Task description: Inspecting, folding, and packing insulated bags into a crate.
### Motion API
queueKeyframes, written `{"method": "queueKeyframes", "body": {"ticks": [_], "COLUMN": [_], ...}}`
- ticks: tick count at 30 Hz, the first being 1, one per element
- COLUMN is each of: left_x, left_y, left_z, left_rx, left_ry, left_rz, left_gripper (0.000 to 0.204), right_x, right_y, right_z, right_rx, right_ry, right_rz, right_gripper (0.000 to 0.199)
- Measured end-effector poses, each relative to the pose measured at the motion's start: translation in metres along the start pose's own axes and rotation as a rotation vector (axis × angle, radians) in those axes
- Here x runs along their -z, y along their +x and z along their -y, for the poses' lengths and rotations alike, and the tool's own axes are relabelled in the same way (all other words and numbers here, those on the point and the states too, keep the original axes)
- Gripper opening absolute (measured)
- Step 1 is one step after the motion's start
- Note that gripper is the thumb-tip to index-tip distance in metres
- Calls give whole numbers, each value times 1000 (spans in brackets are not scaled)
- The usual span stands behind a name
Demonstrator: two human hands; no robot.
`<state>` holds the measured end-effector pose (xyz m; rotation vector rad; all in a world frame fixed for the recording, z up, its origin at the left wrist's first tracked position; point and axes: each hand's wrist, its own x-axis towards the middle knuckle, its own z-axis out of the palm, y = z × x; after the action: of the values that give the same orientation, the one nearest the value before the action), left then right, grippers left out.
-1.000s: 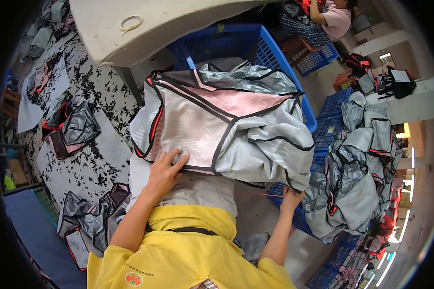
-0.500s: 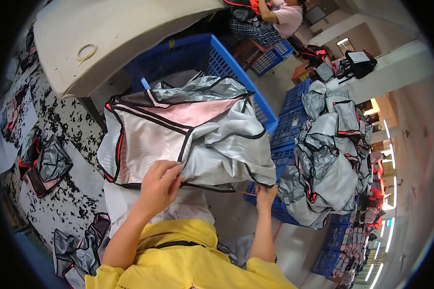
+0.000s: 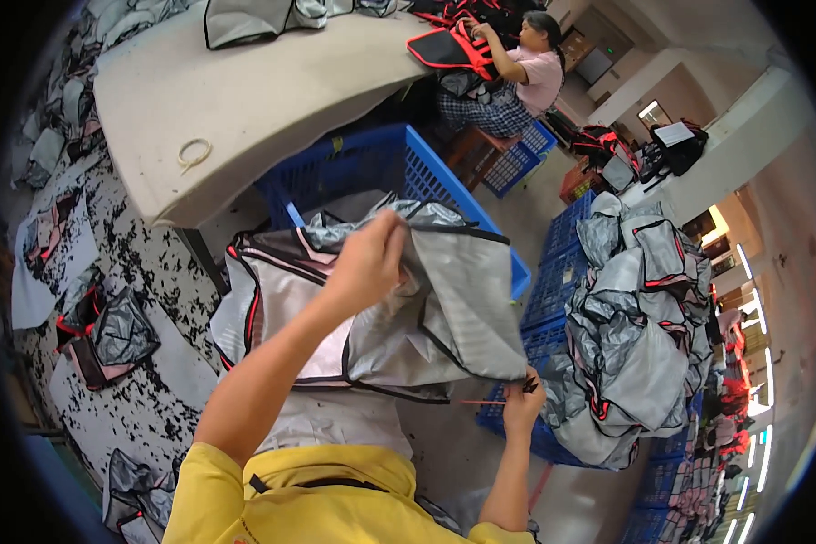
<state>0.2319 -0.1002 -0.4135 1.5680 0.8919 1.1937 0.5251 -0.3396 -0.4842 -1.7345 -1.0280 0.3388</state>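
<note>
A half-collapsed silver-lined fabric bag with black edge binding, red trim and pale pink panels spreads out before me. My left hand is closed at its upper middle, fingers bent against the cloth, a little blurred. Further right, my right hand pinches the bag's lower right corner. A small black bit shows at those fingers. Beside them a thin reddish stick or strip points left; I cannot tell if it is held. Behind the bag stands a blue plastic crate with more silver cloth inside.
A pale table with a ring of tape stretches ahead. At right, silver bags heap over blue crates. Dark scraps litter the left floor. Beyond the table a person sits handling a red-and-black bag.
My left hand has moved up and right from the bag's lower edge to its upper middle, lifting cloth. The right hand keeps the corner. The view has shifted, showing more of the table.
</note>
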Motion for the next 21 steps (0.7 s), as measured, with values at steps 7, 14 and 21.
{"method": "queueKeyframes", "body": {"ticks": [7,14,21], "left_x": [55,35,56], "left_y": [22,16,22], "left_z": [-60,-69,-31], "left_rx": [189,115,-165], "left_ry": [52,44,529], "left_rz": [189,263,37], "left_gripper": [24,24,20], "right_x": [-19,-99,-76], "right_y": [18,-11,2], "right_z": [94,169,153], "right_rx": [269,754,761], "right_ry": [-384,-633,-250], "right_rz": [-58,175,282], "right_gripper": [40,40,25]}}
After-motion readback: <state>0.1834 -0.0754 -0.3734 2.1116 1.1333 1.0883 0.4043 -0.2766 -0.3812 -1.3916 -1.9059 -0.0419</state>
